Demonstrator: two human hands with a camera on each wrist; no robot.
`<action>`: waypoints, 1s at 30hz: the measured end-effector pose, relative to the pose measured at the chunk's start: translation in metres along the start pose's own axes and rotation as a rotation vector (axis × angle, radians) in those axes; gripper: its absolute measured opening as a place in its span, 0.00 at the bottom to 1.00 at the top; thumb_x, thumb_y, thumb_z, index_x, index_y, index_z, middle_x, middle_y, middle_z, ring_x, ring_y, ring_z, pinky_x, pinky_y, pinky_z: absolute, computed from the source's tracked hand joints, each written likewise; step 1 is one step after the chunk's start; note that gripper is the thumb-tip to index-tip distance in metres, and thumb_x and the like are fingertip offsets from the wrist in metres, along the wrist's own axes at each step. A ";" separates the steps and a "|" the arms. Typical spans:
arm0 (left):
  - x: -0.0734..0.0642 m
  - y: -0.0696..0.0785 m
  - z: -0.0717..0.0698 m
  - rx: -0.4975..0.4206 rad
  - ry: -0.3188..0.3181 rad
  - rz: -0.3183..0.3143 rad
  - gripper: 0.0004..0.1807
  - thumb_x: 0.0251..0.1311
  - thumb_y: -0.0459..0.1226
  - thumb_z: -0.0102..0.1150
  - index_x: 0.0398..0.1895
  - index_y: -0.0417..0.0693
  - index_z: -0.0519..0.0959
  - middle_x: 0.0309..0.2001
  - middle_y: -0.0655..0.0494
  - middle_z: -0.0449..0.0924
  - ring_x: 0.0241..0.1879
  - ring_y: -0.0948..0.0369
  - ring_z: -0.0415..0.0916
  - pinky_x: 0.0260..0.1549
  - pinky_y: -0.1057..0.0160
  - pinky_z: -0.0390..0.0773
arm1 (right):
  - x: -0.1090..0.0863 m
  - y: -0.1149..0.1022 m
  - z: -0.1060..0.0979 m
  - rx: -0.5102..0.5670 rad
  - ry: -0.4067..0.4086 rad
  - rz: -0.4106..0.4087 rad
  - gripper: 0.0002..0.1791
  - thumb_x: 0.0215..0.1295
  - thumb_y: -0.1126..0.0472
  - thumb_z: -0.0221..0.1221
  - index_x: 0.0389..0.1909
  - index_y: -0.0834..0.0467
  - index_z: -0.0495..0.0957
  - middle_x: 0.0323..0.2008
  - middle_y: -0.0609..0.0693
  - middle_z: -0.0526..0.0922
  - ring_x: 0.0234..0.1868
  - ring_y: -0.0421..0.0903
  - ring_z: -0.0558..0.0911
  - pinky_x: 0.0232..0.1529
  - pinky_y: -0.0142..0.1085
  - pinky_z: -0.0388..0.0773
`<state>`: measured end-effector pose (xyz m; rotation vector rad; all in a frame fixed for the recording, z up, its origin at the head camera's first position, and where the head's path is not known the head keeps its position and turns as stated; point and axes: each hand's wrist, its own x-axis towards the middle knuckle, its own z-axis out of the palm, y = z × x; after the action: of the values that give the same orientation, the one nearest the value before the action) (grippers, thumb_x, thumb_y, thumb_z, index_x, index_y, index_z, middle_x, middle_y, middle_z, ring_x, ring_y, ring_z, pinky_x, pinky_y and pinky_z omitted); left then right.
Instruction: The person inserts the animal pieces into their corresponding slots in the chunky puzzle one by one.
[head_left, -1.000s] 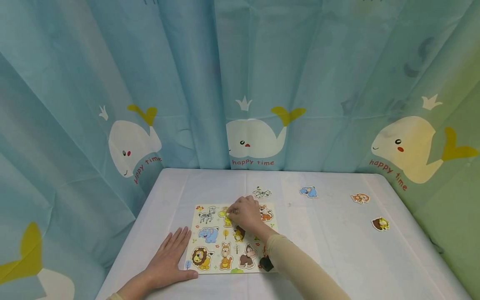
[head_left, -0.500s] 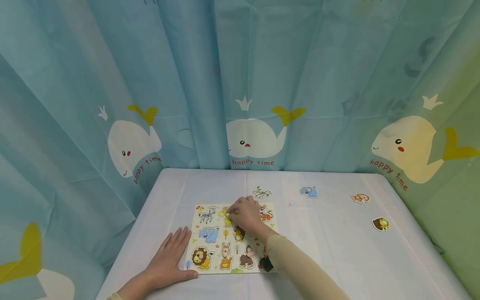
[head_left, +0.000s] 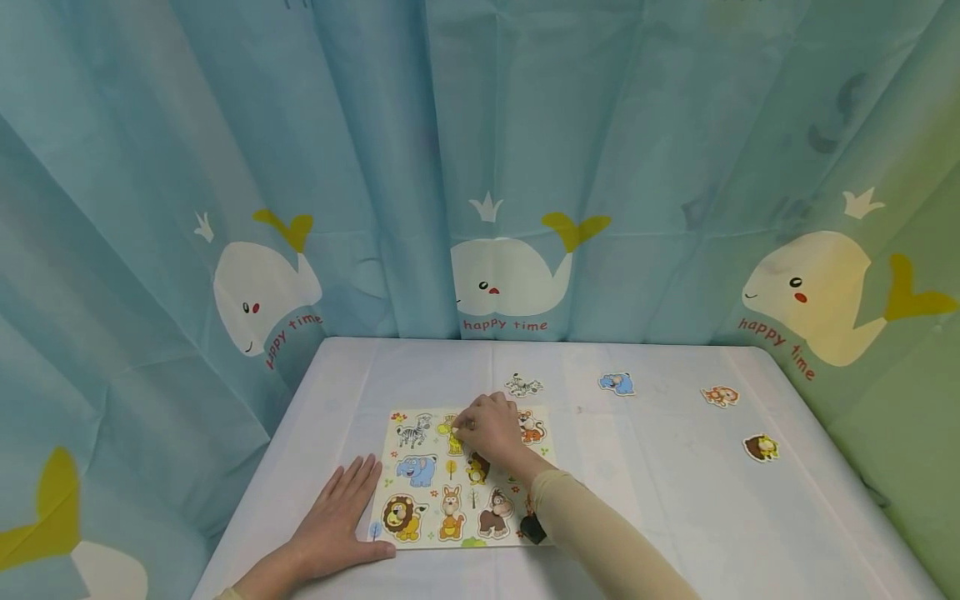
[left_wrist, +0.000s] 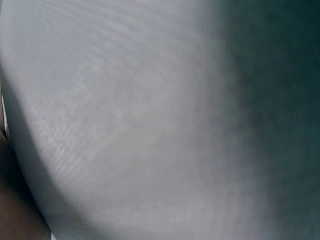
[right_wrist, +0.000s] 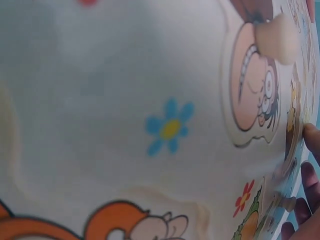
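Observation:
A light animal puzzle board (head_left: 427, 542) lies flat on the white table. My right hand (head_left: 491, 427) reaches over its top row and pinches the giraffe puzzle piece (head_left: 452, 442) with thumb and fingers, the piece lying at the giraffe's place. My left hand (head_left: 337, 525) lies flat at the board's left side, fingers straight and spread, thumb at the lower left corner. The lion piece (head_left: 402, 518), kangaroo piece (head_left: 452, 515) and gorilla piece (head_left: 495, 514) lie along the bottom row. In the right wrist view, a wooden knob (right_wrist: 280, 40) stands up from the gorilla. The right forearm covers the board's right part.
Loose on the table (head_left: 660, 500) are a zebra piece (head_left: 523, 385), a blue animal piece (head_left: 617, 384), an orange-brown monkey piece (head_left: 720, 397) and a brown-and-yellow hedgehog piece (head_left: 762, 448). Blue whale-print curtains (head_left: 510, 275) surround the table's far edge. The left wrist view is mostly blurred fabric.

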<state>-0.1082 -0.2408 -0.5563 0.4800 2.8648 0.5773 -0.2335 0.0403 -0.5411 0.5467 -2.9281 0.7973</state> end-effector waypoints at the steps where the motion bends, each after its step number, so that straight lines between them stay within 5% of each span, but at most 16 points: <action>1: 0.000 0.000 0.000 -0.001 -0.001 -0.001 0.72 0.44 0.78 0.61 0.82 0.41 0.51 0.82 0.46 0.45 0.81 0.46 0.38 0.74 0.63 0.21 | 0.000 0.000 0.000 0.000 -0.001 0.001 0.04 0.63 0.50 0.71 0.35 0.43 0.91 0.37 0.39 0.77 0.45 0.45 0.69 0.45 0.43 0.65; 30: 0.001 0.002 -0.002 -0.001 -0.017 -0.020 0.72 0.43 0.78 0.61 0.82 0.40 0.51 0.82 0.46 0.45 0.81 0.46 0.37 0.72 0.67 0.17 | 0.000 0.003 -0.006 0.025 -0.019 -0.004 0.04 0.66 0.51 0.68 0.38 0.42 0.91 0.37 0.40 0.78 0.47 0.47 0.69 0.46 0.44 0.65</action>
<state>-0.1090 -0.2393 -0.5539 0.4531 2.8501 0.5689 -0.2345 0.0454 -0.5375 0.5648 -2.9376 0.8342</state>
